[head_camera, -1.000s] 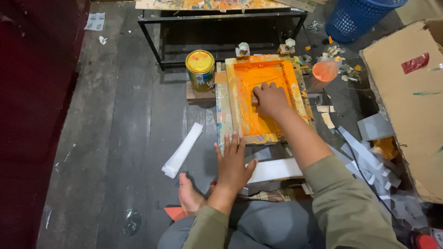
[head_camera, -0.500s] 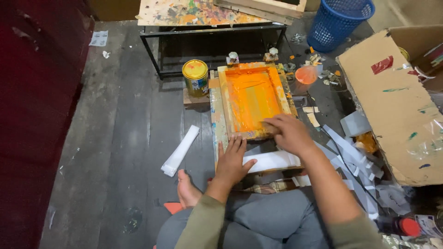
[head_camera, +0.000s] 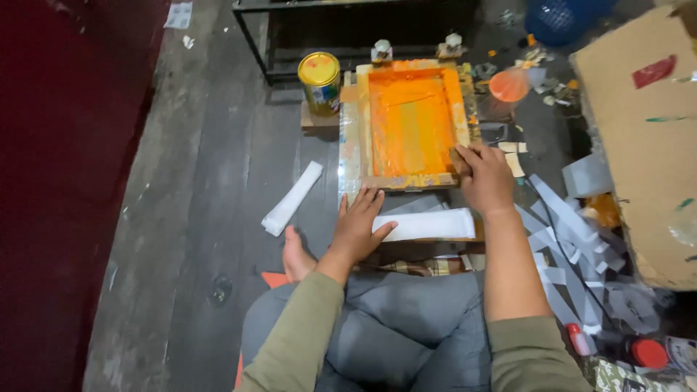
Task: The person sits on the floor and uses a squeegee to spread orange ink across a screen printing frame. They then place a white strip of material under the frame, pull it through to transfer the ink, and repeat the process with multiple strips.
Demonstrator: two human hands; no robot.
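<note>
Screen-printing frame (head_camera: 406, 127) on floor, orange ink pulled to its near edge — stroke judged finished. Right hand (head_camera: 485, 176) at frame's near-right corner, fingers clenched on squeegee. Left hand (head_camera: 357, 225) flat, fingers released, below frame beside white strip (head_camera: 428, 223). Next: likely lifting frame squarely.

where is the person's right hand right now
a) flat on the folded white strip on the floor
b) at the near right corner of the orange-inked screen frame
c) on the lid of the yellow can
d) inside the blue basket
b: the right hand rests at the near right corner of the screen frame, while the left hand lies flat just below the frame's near edge.
</note>
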